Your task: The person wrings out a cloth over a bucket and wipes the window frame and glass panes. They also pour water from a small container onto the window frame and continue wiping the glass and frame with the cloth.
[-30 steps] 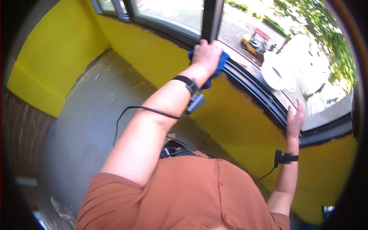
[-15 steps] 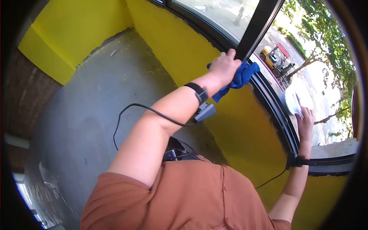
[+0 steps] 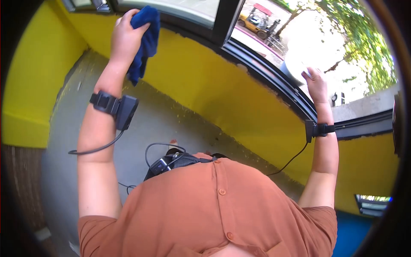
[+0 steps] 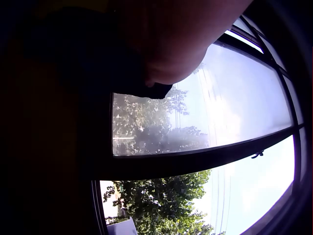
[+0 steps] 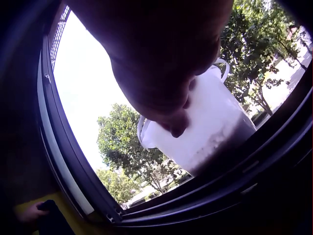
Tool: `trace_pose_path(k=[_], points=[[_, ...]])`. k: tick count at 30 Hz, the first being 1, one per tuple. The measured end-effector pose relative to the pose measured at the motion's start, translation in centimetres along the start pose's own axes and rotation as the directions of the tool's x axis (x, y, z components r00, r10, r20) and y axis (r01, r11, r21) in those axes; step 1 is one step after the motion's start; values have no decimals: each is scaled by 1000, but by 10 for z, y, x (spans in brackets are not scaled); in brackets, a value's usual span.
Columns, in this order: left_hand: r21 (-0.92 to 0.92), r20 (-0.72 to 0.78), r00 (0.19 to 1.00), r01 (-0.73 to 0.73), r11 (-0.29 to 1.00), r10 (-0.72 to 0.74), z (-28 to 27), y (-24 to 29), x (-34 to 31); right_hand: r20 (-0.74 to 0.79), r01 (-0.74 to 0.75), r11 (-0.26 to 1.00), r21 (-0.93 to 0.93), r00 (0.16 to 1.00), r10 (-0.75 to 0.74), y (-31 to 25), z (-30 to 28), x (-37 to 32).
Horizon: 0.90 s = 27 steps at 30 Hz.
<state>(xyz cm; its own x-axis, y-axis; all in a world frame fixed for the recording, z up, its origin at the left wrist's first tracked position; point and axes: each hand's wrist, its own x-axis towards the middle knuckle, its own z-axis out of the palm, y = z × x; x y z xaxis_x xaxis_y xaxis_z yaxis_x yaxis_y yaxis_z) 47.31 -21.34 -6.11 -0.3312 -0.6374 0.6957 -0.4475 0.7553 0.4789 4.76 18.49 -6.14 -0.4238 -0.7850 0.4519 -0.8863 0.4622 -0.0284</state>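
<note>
My left hand (image 3: pixel 125 43) grips a dark blue cloth (image 3: pixel 148 40) beside the window frame on the left, with the cloth's lower end hanging down against the yellow wall. In the left wrist view that hand and the cloth are mostly in deep shadow. At the open window on the right, my right hand (image 3: pixel 317 88) holds the rim of a white bucket (image 5: pixel 210 122) that stands just outside the window frame. The right wrist view shows fingertips against the bucket's side and its pale handle (image 5: pixel 225 71) looping at the rim; in the head view glare washes out much of the bucket.
A dark window post (image 3: pixel 226 21) parts the glazed pane (image 4: pixel 234 98) from the open side. Below it runs the black sliding track (image 3: pixel 265 70) above the yellow wall (image 3: pixel 205 81). Cables hang from both wrist cameras. Outside, a yellow forklift (image 3: pixel 257 25) and trees are visible.
My left hand has carried the blue cloth leftward from the foot of the window post. My right hand has gone from the track to the bucket's rim. The head view has shifted.
</note>
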Motion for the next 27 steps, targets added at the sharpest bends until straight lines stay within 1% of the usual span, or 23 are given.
trace_pose_path(k=[1, 2, 4, 5, 8, 9, 11, 12, 13, 14, 15, 16, 17, 18, 19, 20, 22, 23, 24, 27], points=[[-8, -31, 999, -25, 1000, 24, 0, -5, 7, -8, 20, 1000, -21, 1000, -20, -5, -4, 0], [-28, -31, 999, -44, 999, 43, 0, -10, 15, -30, 59, 997, -58, 998, -61, -10, -10, 1], [-44, 3, 1000, 18, 999, -17, -3, -10, 31, -91, 43, 999, -17, 995, -44, -19, -18, 2], [-12, -16, 999, -35, 999, 35, -1, -13, 38, -92, 26, 999, -30, 995, -29, -25, -22, 2], [-86, 19, 997, -72, 994, 73, 4, -13, 60, -189, 69, 996, -54, 979, -78, -34, -38, 6], [-112, -16, 989, -145, 983, 144, 10, -15, 65, -160, 36, 997, -68, 986, -46, -43, -46, 6], [-164, 27, 988, -147, 976, 153, 15, -4, 72, -84, -43, 995, -95, 996, 35, -57, -62, 5], [-193, 58, 986, -141, 971, 155, 16, 5, 75, -80, -57, 993, -106, 996, 48, -58, -65, 1], [-220, 31, 976, -205, 954, 217, 17, 14, 79, -108, -125, 991, -43, 987, 120, -60, -67, -5], [-236, 47, 974, -205, 950, 222, 20, 20, 83, -128, -195, 981, 22, 972, 196, -62, -68, -13], [-274, 59, 965, -229, 934, 254, 26, 25, 88, -92, -247, 968, 52, 964, 251, -59, -71, -21], [-314, 78, 956, -247, 917, 284, 33, 28, 92, -90, -264, 962, 69, 959, 270, -69, -76, -27], [-278, 111, 951, -250, 927, 290, 39, 30, 96, -51, -244, 970, 14, 968, 245, -85, -86, -36], [-486, 80, 944, -243, 839, 320, 28, 63, 88, -8, -221, 975, -37, 975, 221, -109, -97, -39], [-492, 103, 934, -251, 834, 342, 34, 61, 90, 1, -204, 979, 9, 979, 204, -121, -100, -48], [-497, 123, 923, -261, 828, 364, 44, 57, 88, 28, -235, 972, 1, 972, 234, -130, -98, -62], [-541, 170, 919, -216, 813, 357, 54, 55, 76, -92, -77, 997, -25, 993, 74, -146, -98, -86], [-566, 194, 919, -182, 804, 344, 58, 54, 71, -32, -54, 996, -75, 998, 52, -162, -102, -96], [-580, 212, 910, -177, 795, 357, 63, 52, 67, -14, -88, 993, -83, 996, 88, -177, -103, -107], [-513, 290, 921, -80, 855, 260, 73, 31, 53, -30, -226, 974, 27, 974, 226, -208, -92, -147]])
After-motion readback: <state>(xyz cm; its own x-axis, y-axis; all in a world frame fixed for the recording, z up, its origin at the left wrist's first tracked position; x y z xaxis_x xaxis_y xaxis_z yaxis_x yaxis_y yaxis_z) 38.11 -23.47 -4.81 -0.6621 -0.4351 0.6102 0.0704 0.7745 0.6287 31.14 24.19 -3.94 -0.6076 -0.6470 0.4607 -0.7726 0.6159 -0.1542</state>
